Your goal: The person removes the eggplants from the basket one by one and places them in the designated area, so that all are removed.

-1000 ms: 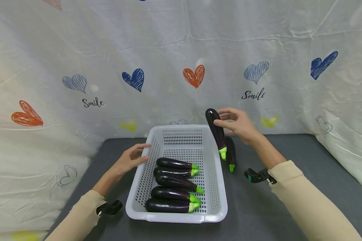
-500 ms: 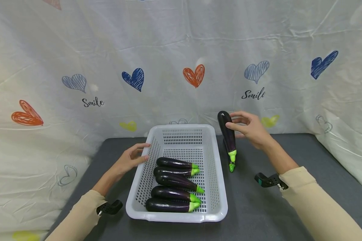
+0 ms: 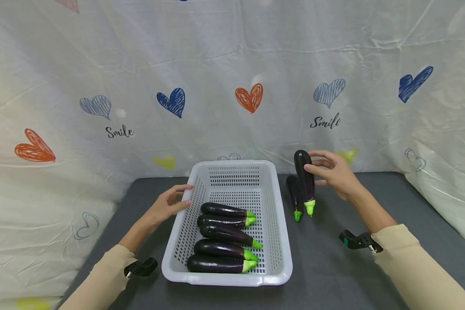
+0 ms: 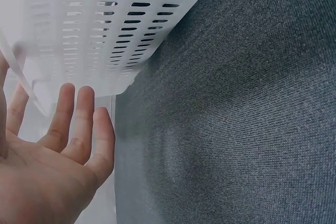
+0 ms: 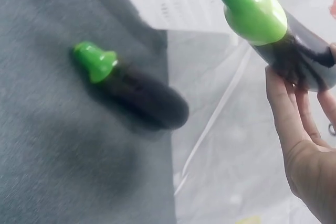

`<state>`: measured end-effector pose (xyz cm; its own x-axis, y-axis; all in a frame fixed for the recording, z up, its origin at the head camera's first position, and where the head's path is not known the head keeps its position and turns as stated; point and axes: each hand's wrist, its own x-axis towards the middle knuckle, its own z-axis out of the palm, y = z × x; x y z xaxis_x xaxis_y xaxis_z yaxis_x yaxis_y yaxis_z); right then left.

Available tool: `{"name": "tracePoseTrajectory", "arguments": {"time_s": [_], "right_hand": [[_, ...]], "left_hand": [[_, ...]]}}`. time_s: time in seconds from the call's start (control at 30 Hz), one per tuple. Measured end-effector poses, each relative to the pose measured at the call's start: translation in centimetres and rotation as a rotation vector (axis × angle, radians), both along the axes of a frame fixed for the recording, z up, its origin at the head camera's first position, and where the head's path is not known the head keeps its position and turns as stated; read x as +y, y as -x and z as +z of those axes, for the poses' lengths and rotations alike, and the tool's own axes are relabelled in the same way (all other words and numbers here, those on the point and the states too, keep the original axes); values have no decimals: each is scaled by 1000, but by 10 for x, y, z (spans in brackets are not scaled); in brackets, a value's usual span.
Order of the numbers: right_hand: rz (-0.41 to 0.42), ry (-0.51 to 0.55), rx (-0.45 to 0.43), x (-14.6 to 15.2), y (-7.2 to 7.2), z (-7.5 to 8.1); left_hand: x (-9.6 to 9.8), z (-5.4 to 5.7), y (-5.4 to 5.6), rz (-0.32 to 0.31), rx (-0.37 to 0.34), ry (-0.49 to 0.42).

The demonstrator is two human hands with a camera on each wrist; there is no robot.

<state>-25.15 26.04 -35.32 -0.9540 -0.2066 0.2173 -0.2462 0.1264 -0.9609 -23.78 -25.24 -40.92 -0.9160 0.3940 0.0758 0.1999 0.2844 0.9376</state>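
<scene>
My right hand (image 3: 335, 174) holds a dark purple eggplant (image 3: 303, 174) between thumb and fingers, its green stem end pointing down, above the table to the right of the basket. In the right wrist view, the held eggplant (image 5: 299, 51) is at the upper right. A second eggplant (image 3: 294, 193) lies on the table just left of it, beside the basket. My left hand (image 3: 166, 204) rests its fingertips on the left rim of the white perforated basket (image 3: 283, 241). The left wrist view has this hand (image 4: 58, 156) with fingers loosely extended by the basket wall.
Several eggplants (image 3: 224, 234) lie side by side in the front part of the basket, stems to the right. A dark grey cloth (image 3: 333, 271) covers the table. Behind it hangs a pale sheet (image 3: 213, 56) printed with hearts.
My right hand has carried the eggplant rightward and slightly down, from by the basket's right rim, past the eggplant lying on the table, to its right. The left hand and basket stay put.
</scene>
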Motion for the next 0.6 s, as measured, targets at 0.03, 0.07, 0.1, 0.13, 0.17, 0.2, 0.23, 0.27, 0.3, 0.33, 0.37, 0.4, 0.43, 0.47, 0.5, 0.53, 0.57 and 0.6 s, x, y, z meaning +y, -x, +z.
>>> {"name": "tracePoseTrajectory", "arguments": {"time_s": [0.03,0.07,0.1,0.13,0.17,0.2,0.23,0.27,0.3,0.33,0.37,0.4,0.43,0.47,0.5,0.53,0.57,0.6], "right_hand": [[-3,-1,1,2,-1,-2],[-7,-7,-1,4,-2,-4],[-10,-13,-5,6,-3,-6],[-12,-19,-10,8,-4,-7],[-14,-24,-18,10,-5,-9],[-17,-27,-26,12,-5,-11],[-20,-35,-35,15,-6,-13],[-21,-39,-40,17,-7,-15],[-22,-43,-43,19,-8,-16],[-23,-46,-44,21,-8,-18],[-24,-48,-47,23,-9,-20],[-23,-53,-46,25,-9,-23],[-21,-58,-45,27,-10,-25],[-17,-58,-43,29,-10,-27],[-15,-59,-45,31,-10,-29],[-11,-60,-46,33,-10,-31],[-7,-62,-49,35,-11,-33],[-5,-66,-52,37,-11,-35]], "left_hand": [[0,0,0,0,0,0],[0,0,0,-1,0,0],[0,0,0,-1,0,0],[0,0,0,-2,0,0],[0,0,0,-2,1,1],[0,0,0,-2,1,3],[0,0,0,-2,3,4],[0,0,0,-2,3,5],[0,0,0,-2,4,6],[0,0,0,-2,4,7],[-1,0,0,-2,5,8],[-1,0,0,-2,4,7],[-1,-1,0,-3,3,5],[-1,-1,0,-3,1,4],[-1,-1,0,-3,0,4],[-1,-1,0,-1,-2,4],[-1,-1,1,-1,-2,6],[-1,-1,1,0,-2,7]]}}
